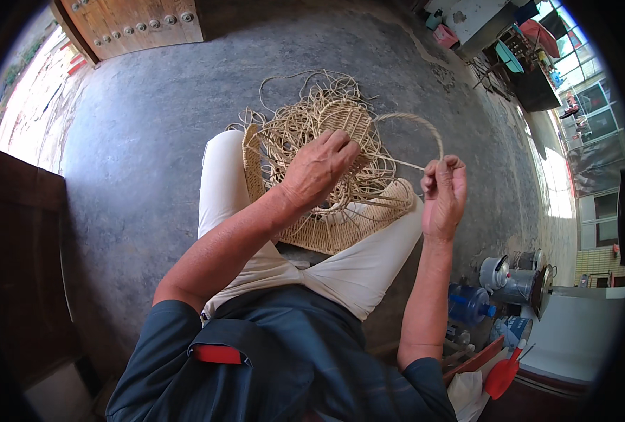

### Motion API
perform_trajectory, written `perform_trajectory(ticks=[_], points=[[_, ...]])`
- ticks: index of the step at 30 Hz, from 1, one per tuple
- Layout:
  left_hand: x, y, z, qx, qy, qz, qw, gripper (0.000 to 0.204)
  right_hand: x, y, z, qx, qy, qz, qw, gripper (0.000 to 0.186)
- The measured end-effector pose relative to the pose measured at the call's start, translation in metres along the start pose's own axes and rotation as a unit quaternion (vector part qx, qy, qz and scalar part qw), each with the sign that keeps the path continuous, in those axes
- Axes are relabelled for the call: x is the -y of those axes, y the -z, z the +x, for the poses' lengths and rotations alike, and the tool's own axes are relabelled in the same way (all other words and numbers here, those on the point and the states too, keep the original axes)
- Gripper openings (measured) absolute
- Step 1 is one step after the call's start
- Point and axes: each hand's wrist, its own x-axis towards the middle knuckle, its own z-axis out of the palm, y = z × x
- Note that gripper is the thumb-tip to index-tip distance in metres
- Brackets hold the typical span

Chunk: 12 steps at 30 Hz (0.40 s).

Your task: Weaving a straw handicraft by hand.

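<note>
Between my knees rests a partly woven straw-coloured basket (312, 235), its woven wall curving round from one thigh to the other. A tangle of loose cords (295, 126) spreads over it and beyond it. My left hand (321, 167) is closed at the edge of a small woven panel (346, 118) amid the cords; its fingertips are partly hidden. Off to the right, my right hand (446, 186) pinches a twisted cord (425, 125). That cord arches up from the woven panel to my fingers, and a thinner straight stretch runs back toward the work.
Grey concrete floor (144, 112) surrounds me. A studded wooden door (137, 28) stands at the far left. On the right are a blue water jug (469, 304), metal pots (520, 285) and a red plastic scoop-like item (501, 378). A cluttered table (537, 84) stands at the far right.
</note>
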Motion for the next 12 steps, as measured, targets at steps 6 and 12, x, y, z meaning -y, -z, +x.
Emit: perform_trajectory(ticks=[6, 12], points=[[0.005, -0.011, 0.012, -0.027, 0.055, -0.005, 0.998, 0.014, 0.041, -0.011, 0.018, -0.049, 0.101, -0.039, 0.993, 0.019], [-0.006, -0.015, 0.011, -0.013, 0.061, 0.041, 0.997, 0.013, -0.018, -0.018, 0.012, 0.074, 0.006, -0.322, 0.944, 0.041]])
